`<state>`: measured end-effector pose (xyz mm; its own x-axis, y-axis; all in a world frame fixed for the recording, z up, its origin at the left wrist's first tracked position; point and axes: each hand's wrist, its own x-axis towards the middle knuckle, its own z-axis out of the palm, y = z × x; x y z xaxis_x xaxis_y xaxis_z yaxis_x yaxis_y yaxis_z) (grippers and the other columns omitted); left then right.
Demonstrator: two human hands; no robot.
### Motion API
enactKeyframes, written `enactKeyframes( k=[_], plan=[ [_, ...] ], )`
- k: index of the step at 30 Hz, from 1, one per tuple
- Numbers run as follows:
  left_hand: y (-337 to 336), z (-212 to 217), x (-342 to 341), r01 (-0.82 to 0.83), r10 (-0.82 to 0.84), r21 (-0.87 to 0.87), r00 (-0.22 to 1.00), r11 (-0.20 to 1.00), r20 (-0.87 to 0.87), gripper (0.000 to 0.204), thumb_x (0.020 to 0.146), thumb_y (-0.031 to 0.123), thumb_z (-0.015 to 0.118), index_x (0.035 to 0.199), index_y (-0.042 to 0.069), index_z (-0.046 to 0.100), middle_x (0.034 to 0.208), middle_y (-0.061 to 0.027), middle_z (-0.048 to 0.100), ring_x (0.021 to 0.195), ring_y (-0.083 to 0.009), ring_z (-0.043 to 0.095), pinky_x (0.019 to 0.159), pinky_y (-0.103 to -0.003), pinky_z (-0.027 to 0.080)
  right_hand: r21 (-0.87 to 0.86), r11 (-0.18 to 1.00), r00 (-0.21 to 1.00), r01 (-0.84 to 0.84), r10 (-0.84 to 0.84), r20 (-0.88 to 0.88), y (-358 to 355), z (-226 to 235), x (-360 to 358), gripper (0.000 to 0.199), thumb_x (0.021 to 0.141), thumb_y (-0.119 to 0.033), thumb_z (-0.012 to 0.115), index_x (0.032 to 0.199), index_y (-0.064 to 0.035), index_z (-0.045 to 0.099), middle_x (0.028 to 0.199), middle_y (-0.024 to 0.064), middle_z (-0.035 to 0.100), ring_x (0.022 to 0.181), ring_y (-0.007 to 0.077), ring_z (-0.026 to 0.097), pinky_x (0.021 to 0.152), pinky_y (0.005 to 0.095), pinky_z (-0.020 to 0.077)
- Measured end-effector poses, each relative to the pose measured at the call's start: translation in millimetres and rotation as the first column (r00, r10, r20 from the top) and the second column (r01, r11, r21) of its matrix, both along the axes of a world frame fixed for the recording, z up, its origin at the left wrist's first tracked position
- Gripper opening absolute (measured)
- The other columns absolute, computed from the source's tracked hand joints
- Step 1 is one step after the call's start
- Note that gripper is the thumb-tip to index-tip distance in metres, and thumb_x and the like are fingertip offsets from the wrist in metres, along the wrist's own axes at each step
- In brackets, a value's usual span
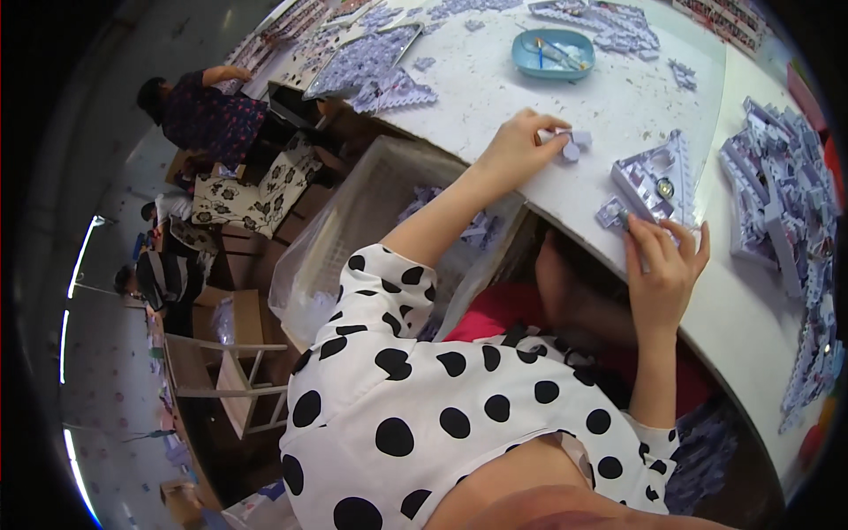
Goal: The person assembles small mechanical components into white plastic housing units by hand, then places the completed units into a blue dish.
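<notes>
My left hand point(521, 152) reaches over the white table and pinches a small lavender plastic part point(576, 147) between thumb and fingertips. My right hand point(661, 269) rests at the table's near edge, its index finger and thumb closed at a small square lavender piece point(610, 211) while the other fingers stretch outward. Just beyond those fingers lies a triangular lavender plastic part point(658, 177) with a toothed edge and a small round metallic detail inside. My fingers partly cover the square piece, so its full shape is hidden.
A blue tray point(554, 55) with thin tools stands farther back. Lavender parts pile up at the right point(782, 194). A loaded tray point(367, 60) sits at the far left. Beside my left arm is a plastic-lined crate point(353, 212). Other people point(212, 115) are at the left.
</notes>
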<state>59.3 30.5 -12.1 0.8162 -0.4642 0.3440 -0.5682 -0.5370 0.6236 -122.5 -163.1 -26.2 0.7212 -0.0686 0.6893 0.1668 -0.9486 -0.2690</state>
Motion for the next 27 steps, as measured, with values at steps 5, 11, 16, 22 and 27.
enactKeyframes(
  k=[5,11,16,22,27],
  plan=[
    [21.6,-6.8,25.1,0.156,-0.149,-0.142,0.987,0.978,0.062,0.020,0.093,0.012,0.064,0.111,0.007,0.072,0.108,-0.0061,0.071,0.094,-0.0137,0.066,0.082,-0.027,0.052,-0.005,1.000,1.000,-0.005,0.005,0.010,-5.0,-10.3,2.1,0.022,0.080,-0.013,0.072,0.102,-0.0152,0.073,0.095,-0.0020,0.068,0.104,0.0211,0.058,0.113,0.0546,0.0268],
    [10.5,5.1,11.3,0.318,-0.317,-0.020,0.947,0.948,0.053,0.030,0.084,0.015,0.074,0.113,0.010,0.071,0.121,-0.0094,0.067,0.108,-0.0214,0.064,0.096,-0.034,0.048,0.027,1.000,0.998,0.009,-0.011,0.057,-4.2,-15.4,7.0,0.019,0.079,-0.014,0.072,0.097,-0.0152,0.074,0.090,-0.0034,0.069,0.106,0.0187,0.058,0.113,0.0552,0.0261],
    [14.0,12.0,9.4,0.222,-0.232,0.169,0.972,0.960,0.038,0.033,0.080,0.018,0.079,0.112,0.012,0.072,0.129,-0.0131,0.062,0.114,-0.0220,0.061,0.097,-0.035,0.049,0.048,0.999,0.998,-0.010,0.007,0.056,-1.7,-11.8,4.0,0.019,0.078,-0.014,0.073,0.097,-0.0150,0.074,0.090,-0.0033,0.068,0.106,0.0186,0.058,0.113,0.0554,0.0261],
    [7.2,6.9,3.1,0.122,-0.123,0.062,0.992,0.991,0.019,0.029,0.078,0.021,0.080,0.104,0.011,0.075,0.119,-0.0138,0.066,0.107,-0.0239,0.065,0.083,-0.034,0.053,0.030,0.999,0.999,-0.012,0.013,-0.032,-1.7,5.9,-0.5,0.024,0.081,-0.015,0.073,0.105,-0.0163,0.074,0.097,-0.0022,0.069,0.110,0.0212,0.058,0.114,0.0517,0.0254],
    [5.6,25.5,-7.2,0.141,-0.113,0.145,0.976,0.979,-0.185,0.024,0.079,0.017,0.072,0.100,0.006,0.070,0.120,-0.0162,0.067,0.110,-0.0274,0.064,0.095,-0.036,0.049,0.010,1.000,1.000,0.013,-0.013,-0.016,5.3,7.0,-1.3,0.020,0.083,-0.014,0.071,0.103,-0.0146,0.074,0.095,-0.0022,0.068,0.108,0.0214,0.057,0.113,0.0534,0.0282]
  ],
)
